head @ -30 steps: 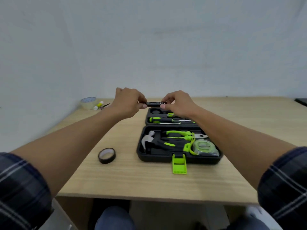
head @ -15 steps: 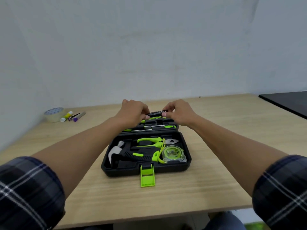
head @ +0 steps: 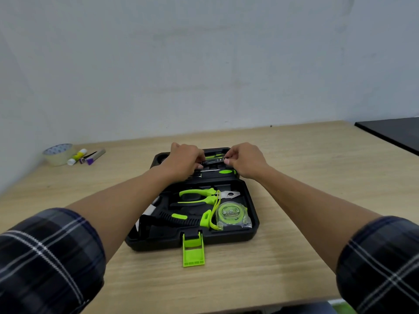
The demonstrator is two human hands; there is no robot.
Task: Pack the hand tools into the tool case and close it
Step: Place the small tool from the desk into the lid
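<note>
1. Left hand pinches one end of a slim black tool, fingers curled.
2. Right hand pinches the other end.
3. Open tool case lies directly beneath the grip; pliers and tape measure sit nearer the person.

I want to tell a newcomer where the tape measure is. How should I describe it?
On the wooden table lies an open black tool case; look in its near half, at the right corner. There, right of the hammer and nearer than the pliers, sits the tape measure: the only round, pale green thing, in a clear wrapper.
</note>
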